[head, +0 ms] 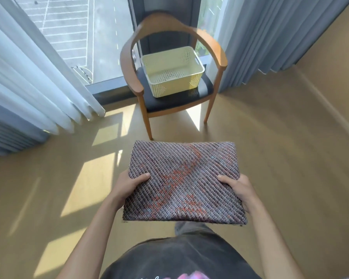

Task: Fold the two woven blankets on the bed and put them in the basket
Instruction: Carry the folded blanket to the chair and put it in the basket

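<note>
Both hands grip the folded blanket (pixel 184 181) flat, left hand (pixel 129 187) and right hand (pixel 239 188) pinching opposite edges so your folds survive; the basket (pixel 172 71) waits ahead, open-topped.

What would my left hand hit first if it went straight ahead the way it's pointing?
Probably the chair, at its seat front below the basket; the left hand, gripping the folded blanket, has only bare floor before that. Height is unclear.

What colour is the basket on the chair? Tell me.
The basket is pale yellow with perforated walls; head view shows it.
</note>
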A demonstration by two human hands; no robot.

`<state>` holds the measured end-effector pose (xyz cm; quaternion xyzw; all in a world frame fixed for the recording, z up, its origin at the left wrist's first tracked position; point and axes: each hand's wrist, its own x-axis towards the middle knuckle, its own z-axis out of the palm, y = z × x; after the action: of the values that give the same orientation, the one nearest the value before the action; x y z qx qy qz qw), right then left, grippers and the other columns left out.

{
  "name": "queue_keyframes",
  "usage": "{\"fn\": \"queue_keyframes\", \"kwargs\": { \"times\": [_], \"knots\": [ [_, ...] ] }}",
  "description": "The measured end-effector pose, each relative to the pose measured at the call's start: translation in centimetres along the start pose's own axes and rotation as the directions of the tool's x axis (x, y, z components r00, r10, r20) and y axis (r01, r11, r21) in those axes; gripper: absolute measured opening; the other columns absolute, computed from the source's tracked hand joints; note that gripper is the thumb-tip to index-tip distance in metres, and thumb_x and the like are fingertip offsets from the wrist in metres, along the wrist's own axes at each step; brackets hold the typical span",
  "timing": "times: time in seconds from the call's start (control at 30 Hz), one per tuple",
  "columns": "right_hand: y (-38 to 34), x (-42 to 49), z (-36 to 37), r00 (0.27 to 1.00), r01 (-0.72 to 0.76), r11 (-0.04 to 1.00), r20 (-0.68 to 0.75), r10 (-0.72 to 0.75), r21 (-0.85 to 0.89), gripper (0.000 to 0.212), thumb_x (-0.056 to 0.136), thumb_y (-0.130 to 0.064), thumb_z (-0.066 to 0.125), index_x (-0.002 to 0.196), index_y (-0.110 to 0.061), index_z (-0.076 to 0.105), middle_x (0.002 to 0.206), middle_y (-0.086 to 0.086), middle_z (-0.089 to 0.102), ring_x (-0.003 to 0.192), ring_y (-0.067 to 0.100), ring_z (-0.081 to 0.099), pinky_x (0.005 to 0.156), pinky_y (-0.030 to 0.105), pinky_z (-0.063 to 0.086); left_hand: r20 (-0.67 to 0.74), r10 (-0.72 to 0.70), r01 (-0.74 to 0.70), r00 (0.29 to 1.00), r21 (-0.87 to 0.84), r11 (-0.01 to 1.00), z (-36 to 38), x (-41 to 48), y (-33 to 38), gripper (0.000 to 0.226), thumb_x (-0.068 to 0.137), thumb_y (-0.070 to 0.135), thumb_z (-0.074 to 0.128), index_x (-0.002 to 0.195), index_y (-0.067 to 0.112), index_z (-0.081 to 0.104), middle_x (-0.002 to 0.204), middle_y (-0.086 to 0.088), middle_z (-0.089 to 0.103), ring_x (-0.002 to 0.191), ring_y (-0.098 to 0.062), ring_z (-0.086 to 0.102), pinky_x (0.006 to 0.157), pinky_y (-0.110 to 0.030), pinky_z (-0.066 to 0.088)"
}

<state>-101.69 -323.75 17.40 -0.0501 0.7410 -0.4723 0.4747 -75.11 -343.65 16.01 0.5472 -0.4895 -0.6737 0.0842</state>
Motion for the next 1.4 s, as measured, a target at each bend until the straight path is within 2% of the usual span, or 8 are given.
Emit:
{"fn": "queue_keyframes", "kwargs": {
  "times": [0.33,0.5,0.67,0.83,1.0,1.07,1.3,1.4],
  "knots": [
    [-14.0,13.5,-2.8,0.998,0.032,0.999,0.053,-0.030,-0.026,0.022,0.075,-0.013,0.076,0.092,-0.019,0.063,0.094,0.001,0.071,0.081,0.019,0.070,0.068,0.031,0.056,-0.050,0.030,-0.031,0.998,-0.036,0.999,5.2,11.0,12.1,0.043,0.071,0.029,0.080,0.108,0.023,0.058,0.099,0.004,0.070,0.084,-0.012,0.070,0.064,-0.022,0.053],
    [-19.1,19.9,-2.2,0.998,0.020,0.999,0.060,-0.017,-0.048,0.021,0.076,-0.011,0.074,0.093,-0.017,0.063,0.095,0.005,0.071,0.085,0.023,0.069,0.078,0.038,0.056,-0.067,-0.007,0.003,0.998,-0.060,0.998,5.4,17.2,16.0,0.050,0.071,0.029,0.080,0.114,0.016,0.058,0.104,-0.003,0.070,0.092,-0.021,0.069,0.078,-0.035,0.055],
    [-24.5,26.7,-0.5,0.999,0.032,0.999,0.037,-0.031,-0.043,0.024,0.076,-0.006,0.073,0.098,-0.013,0.065,0.094,0.001,0.072,0.079,0.015,0.069,0.068,0.028,0.056,-0.047,-0.016,0.012,0.999,-0.102,0.995,5.1,24.9,20.5,0.044,0.071,0.027,0.081,0.107,0.019,0.059,0.105,-0.005,0.070,0.092,-0.023,0.069,0.084,-0.041,0.055],
    [-30.4,32.4,1.1,1.000,0.012,0.999,-0.005,-0.012,-0.035,0.025,0.076,-0.003,0.073,0.099,-0.009,0.066,0.096,0.004,0.072,0.086,0.021,0.068,0.074,0.032,0.054,-0.021,-0.030,0.027,0.999,-0.119,0.993,4.3,31.4,26.1,0.061,0.066,0.035,0.082,0.118,0.019,0.053,0.108,-0.002,0.068,0.094,-0.020,0.068,0.076,-0.032,0.054],
    [-35.0,37.4,2.4,1.000,0.000,0.998,-0.003,0.000,-0.060,0.022,0.076,-0.003,0.073,0.094,-0.013,0.066,0.092,-0.001,0.071,0.078,0.011,0.068,0.062,0.021,0.053,-0.040,-0.065,0.060,0.997,-0.103,0.993,3.7,36.6,30.2,0.056,0.071,0.032,0.080,0.119,0.017,0.055,0.109,-0.003,0.067,0.097,-0.022,0.066,0.088,-0.041,0.052],
    [-36.6,39.5,2.9,1.000,-0.013,0.998,0.010,0.013,-0.067,0.022,0.076,-0.005,0.074,0.094,-0.015,0.066,0.090,-0.004,0.072,0.074,0.008,0.068,0.055,0.017,0.051,-0.056,-0.079,0.073,0.995,-0.105,0.992,3.6,38.4,31.5,0.054,0.071,0.032,0.080,0.117,0.017,0.056,0.108,-0.002,0.067,0.096,-0.021,0.066,0.085,-0.039,0.053],
    [-42.5,48.3,3.9,0.998,0.000,0.991,0.063,0.009,-0.131,0.023,0.076,-0.007,0.074,0.093,-0.020,0.066,0.092,-0.006,0.071,0.076,0.006,0.068,0.056,0.015,0.050,-0.081,-0.127,0.116,0.989,-0.132,0.984,4.1,45.6,36.2,0.049,0.070,0.033,0.080,0.111,0.023,0.055,0.099,0.004,0.068,0.085,-0.011,0.068,0.062,-0.022,0.053],
    [-45.2,52.9,4.4,0.996,0.033,0.985,0.093,-0.018,-0.171,0.025,0.076,-0.010,0.075,0.096,-0.022,0.065,0.096,-0.007,0.070,0.082,0.008,0.067,0.063,0.020,0.049,-0.111,-0.163,0.146,0.980,-0.144,0.979,4.5,49.7,38.2,0.048,0.070,0.034,0.080,0.111,0.024,0.056,0.104,0.001,0.068,0.092,-0.018,0.067,0.079,-0.034,0.055]
  ]
}}
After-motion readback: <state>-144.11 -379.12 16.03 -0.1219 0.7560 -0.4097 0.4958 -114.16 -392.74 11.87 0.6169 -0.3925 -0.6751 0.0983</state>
